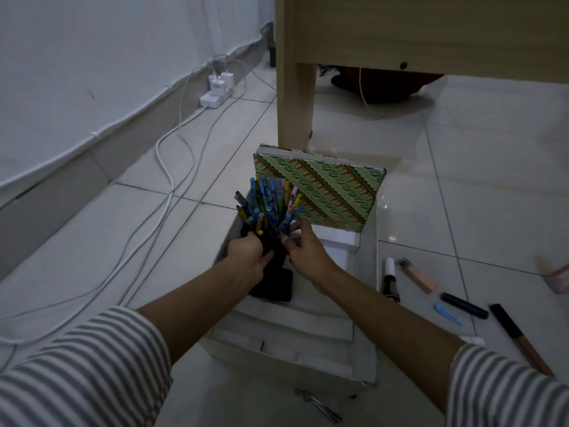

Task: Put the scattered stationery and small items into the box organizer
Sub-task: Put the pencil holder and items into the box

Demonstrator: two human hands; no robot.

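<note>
- Down on the tiled floor point(462, 195), just beside a wooden table leg point(295, 103), the white box organizer point(368, 272) is being loaded.
- At the organizer's left side, a pencil bundle point(271, 204) is seen standing in a black holder point(278, 260), with the coloured ends fanned upward.
- The black holder is gripped by the left hand point(246, 257), whose fingers are curled round its side.
- The base of the pencil bundle is met by the right hand point(308, 254). Its thumb and fingertips are drawn together there, and a pinch on a few pencils is judged likely. Which pencils are held cannot be told.
- A patterned notebook point(320, 192) is found upright in the rear compartment, leaning on the back wall, so that one can be counted as stowed.
- A flat black item point(277, 288) is glimpsed under the holder, inside the box. What it is cannot be made out.
- Out on the floor to the right, plenty is left:
  - a white-capped tube point(390, 278), just beside the box wall
  - a pink tube point(418, 275)
  - a black marker point(465, 305)
  - a blue clip point(448, 314)
  - a long dark stick point(520, 340), farther off
- In front of the box, a small metal item point(320, 405) is also left lying.
- The job is judged to be somewhere near halfway. The notebook and pencils are in, the pencils are being settled right now, and the loose pieces outside are yet to be gathered.
</note>
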